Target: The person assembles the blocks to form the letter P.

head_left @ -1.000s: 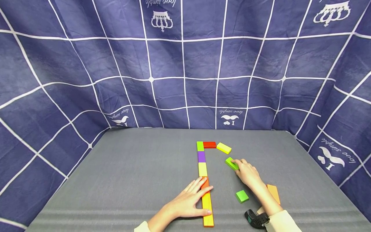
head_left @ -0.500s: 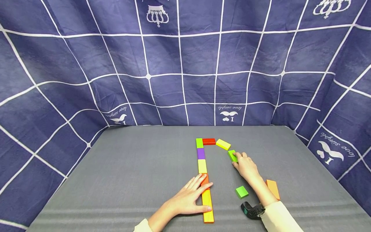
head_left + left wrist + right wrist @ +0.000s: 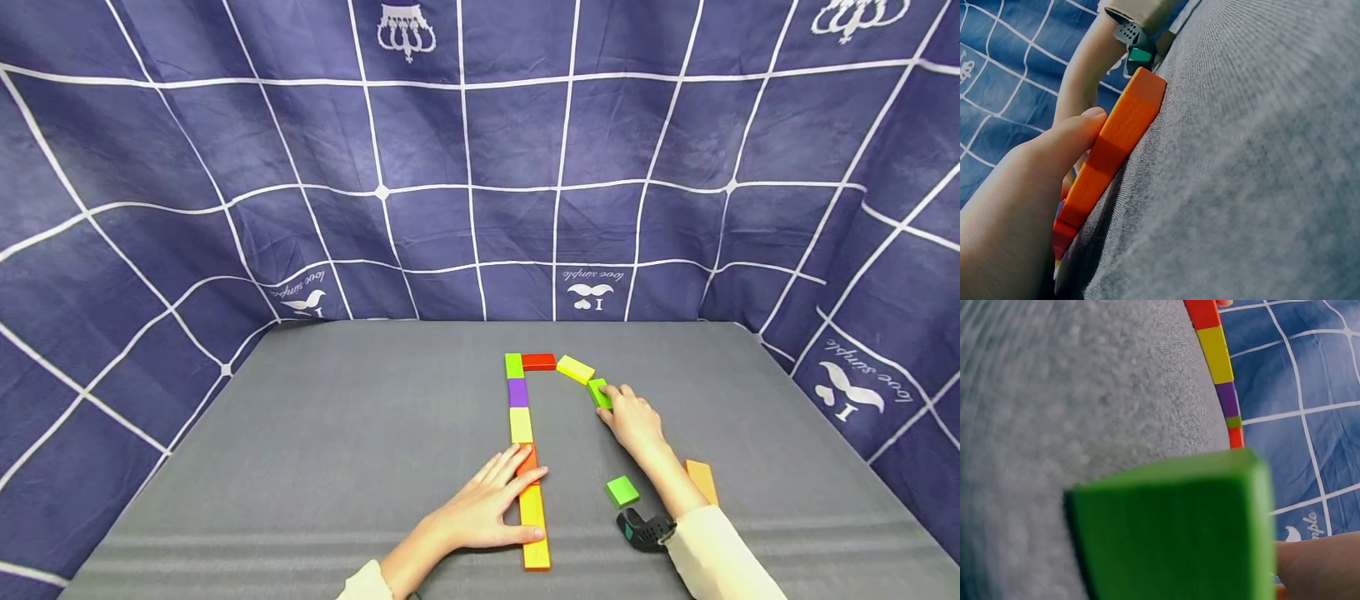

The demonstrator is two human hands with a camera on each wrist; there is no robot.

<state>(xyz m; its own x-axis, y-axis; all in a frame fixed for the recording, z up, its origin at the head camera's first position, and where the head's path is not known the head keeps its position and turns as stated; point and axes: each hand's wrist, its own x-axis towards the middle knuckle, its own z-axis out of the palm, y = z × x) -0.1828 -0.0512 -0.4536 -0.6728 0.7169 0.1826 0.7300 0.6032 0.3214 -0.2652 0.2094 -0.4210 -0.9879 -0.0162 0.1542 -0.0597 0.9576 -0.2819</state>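
Observation:
My left hand (image 3: 487,504) lies spread along a straight row of flat blocks. Its fingertips rest on a red-orange block (image 3: 529,473), and its thumb touches the long orange block (image 3: 1110,147) at the near end. Farther up the row come a pale yellow block (image 3: 521,425), a purple block (image 3: 517,392) and a light green block (image 3: 513,365). My right hand (image 3: 633,423) pinches a green block (image 3: 597,390) between thumb and fingers. That block slants at the end of a curve, by a yellow block (image 3: 575,369) and a red block (image 3: 537,362).
A loose green block (image 3: 622,491) lies by the right wrist's black strap device (image 3: 645,530) and looms large in the right wrist view. Partly behind the right forearm is an orange block (image 3: 701,481). A blue gridded curtain (image 3: 517,167) borders the grey table surface (image 3: 360,417).
My right hand has pushed the green block away from me, turning it and bringing it up to the yellow block. My left hand stays on the row. The head view has tilted slightly.

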